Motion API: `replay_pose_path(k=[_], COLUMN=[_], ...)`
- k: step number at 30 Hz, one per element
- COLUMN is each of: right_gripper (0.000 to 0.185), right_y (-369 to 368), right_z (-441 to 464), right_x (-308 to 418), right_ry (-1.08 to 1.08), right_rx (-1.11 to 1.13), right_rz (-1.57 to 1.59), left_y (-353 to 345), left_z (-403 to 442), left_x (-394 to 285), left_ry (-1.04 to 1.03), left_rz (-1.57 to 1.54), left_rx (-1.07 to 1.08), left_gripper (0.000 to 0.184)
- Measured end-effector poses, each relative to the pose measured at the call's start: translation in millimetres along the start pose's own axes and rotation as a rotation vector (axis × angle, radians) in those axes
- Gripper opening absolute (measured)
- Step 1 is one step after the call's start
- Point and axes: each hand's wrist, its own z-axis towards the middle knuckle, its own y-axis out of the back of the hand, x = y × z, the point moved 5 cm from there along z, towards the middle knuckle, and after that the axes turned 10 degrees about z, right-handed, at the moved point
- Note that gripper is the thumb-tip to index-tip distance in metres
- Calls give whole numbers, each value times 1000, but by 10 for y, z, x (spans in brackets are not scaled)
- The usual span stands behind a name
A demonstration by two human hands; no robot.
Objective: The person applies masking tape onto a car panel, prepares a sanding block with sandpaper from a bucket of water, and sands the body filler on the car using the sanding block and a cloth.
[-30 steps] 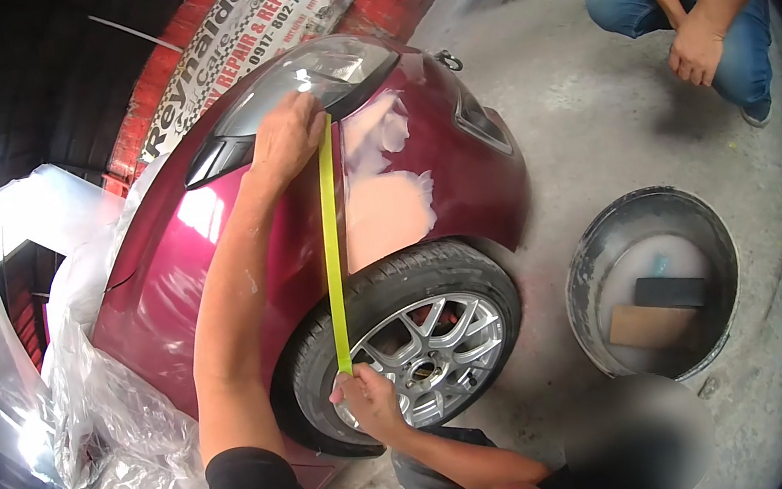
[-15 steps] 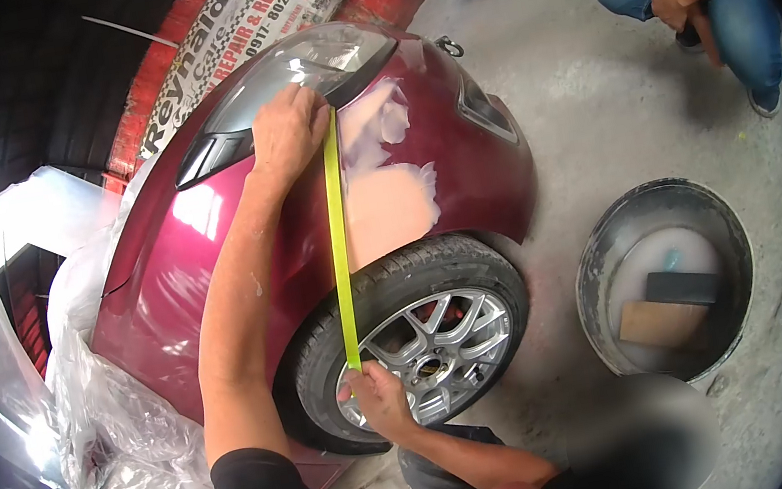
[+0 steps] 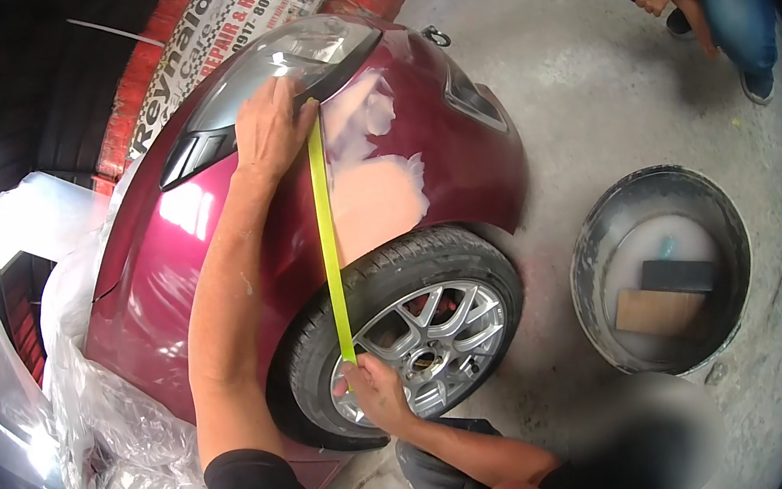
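A strip of yellow-green masking tape (image 3: 326, 224) runs taut from the seam beside the headlight (image 3: 308, 60) down across the fender and tyre. My left hand (image 3: 272, 126) is closed at its upper end, fingers bent against the headlight's edge. Lower down, in front of the wheel (image 3: 427, 350), my right hand (image 3: 380, 393) pinches the other end of the tape. Right of the strip, the maroon fender (image 3: 461, 173) bears a patch of pinkish body filler (image 3: 379, 201) with paler, sanded paint above it.
A black tub (image 3: 587, 301) holding cloudy water, a brown block (image 3: 659, 311) and a dark block (image 3: 679, 275) stands on the concrete floor (image 3: 524, 52). Clear plastic sheeting (image 3: 125, 426) hangs at left. Another person (image 3: 729, 2) crouches at upper right. A printed banner (image 3: 264, 5) lies behind the car.
The whole view has shifted slightly, so the car and hands appear a little further left and up. Both hands keep their hold on the tape.
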Motion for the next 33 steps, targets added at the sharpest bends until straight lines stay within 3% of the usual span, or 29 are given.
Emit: replay_pose_path(k=[8, 11, 13, 15, 22, 23, 26, 33], right_gripper=[21, 21, 20, 19, 18, 19, 20, 24], right_y=[-4, -37, -55, -119, -312, -312, -227, -113], right_z=[-5, -41, -62, -83, -253, -246, -209, -30], right_x=[11, 64, 40, 45, 332, 325, 143, 43], right_ry=[-21, -42, -24, 41, 464, 452, 138, 81], right_rx=[7, 7, 20, -4, 124, 124, 56, 55], right_rz=[-38, -88, -84, -74, -345, -324, -181, -120], left_y=[69, 110, 129, 136, 208, 188, 182, 199], left_z=[25, -32, -105, -207, -316, -315, -316, -360], left_x=[67, 40, -53, -115, -108, -85, -38, -24], left_ry=[2, -62, -213, -267, -336, -307, -286, -317], left_rz=[-132, -125, -9, 52, 261, 269, 295, 306], left_rx=[142, 154, 210, 325, 193, 227, 269, 279], left_gripper=[40, 36, 33, 40, 53, 59, 68, 68])
